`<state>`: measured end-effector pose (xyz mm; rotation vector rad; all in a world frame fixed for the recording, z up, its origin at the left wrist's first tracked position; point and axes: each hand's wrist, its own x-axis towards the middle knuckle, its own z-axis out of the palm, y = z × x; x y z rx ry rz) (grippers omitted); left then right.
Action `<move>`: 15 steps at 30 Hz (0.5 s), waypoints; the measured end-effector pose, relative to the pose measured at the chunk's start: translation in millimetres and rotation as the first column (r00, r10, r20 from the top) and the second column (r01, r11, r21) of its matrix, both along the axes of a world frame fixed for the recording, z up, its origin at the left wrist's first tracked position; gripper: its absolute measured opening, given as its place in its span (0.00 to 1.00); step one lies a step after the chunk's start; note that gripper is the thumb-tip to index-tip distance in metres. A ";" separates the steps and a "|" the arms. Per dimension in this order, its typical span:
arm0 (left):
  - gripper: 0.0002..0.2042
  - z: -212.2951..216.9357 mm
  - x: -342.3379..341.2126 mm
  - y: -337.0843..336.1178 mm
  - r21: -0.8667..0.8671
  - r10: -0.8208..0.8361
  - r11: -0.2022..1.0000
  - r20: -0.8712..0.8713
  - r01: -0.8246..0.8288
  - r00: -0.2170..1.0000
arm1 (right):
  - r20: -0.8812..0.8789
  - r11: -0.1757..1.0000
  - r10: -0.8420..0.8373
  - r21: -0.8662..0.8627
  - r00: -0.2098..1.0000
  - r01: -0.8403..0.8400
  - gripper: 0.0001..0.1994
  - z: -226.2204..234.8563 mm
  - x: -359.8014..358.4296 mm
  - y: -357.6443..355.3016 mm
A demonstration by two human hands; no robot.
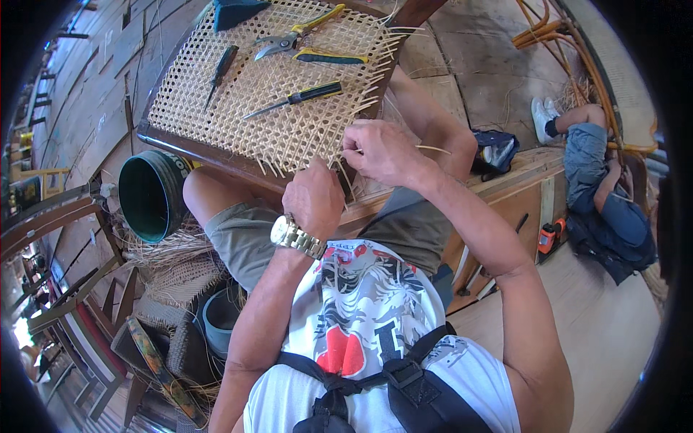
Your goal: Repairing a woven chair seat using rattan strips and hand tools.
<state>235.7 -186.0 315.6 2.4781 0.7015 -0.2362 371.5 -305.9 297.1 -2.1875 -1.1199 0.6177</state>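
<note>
A woven cane seat panel (209,130) in a dark wooden frame (209,154) lies before me, loose strand ends sticking out along its right and near edges. At its near right corner my right hand (382,151) is closed, thumb and finger pinched together by the weave. A pale cane strand (434,149) shows beside that wrist, seemingly running from the hand. My left hand (314,196), with a watch on its wrist, is curled at the near edge, and its fingertips are mostly hidden. On the cane lie pruning shears (289,45), a screwdriver (307,94) and another dark-handled pointed tool (222,72).
A dark green bucket (153,196) stands left of my knee, above scattered cane scraps. Blue cloth (234,13) lies on the panel's far edge. Wooden chair frames (79,317) crowd the left. Another person (595,169) sits at the right, near an orange-and-black tool (551,236).
</note>
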 end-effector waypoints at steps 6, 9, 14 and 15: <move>0.07 3.1 5.4 -5.8 0.044 -0.042 0.998 -0.093 0.047 0.995 | -0.009 0.997 -0.065 0.037 0.998 0.065 0.09 2.8 -13.9 1.5; 0.06 6.6 7.2 -9.5 0.071 -0.049 0.996 -0.137 0.059 0.989 | 0.005 0.989 -0.140 0.050 0.990 0.139 0.09 -0.3 -17.8 0.1; 0.06 7.9 7.7 -10.8 0.092 -0.061 0.993 -0.176 0.078 0.982 | -0.053 0.997 -0.066 0.035 0.996 0.068 0.09 -3.9 -4.4 4.1; 0.06 7.1 7.3 -9.6 0.082 -0.063 0.994 -0.148 0.075 0.987 | -0.066 0.998 -0.054 0.034 0.996 0.056 0.09 -3.7 -1.0 5.6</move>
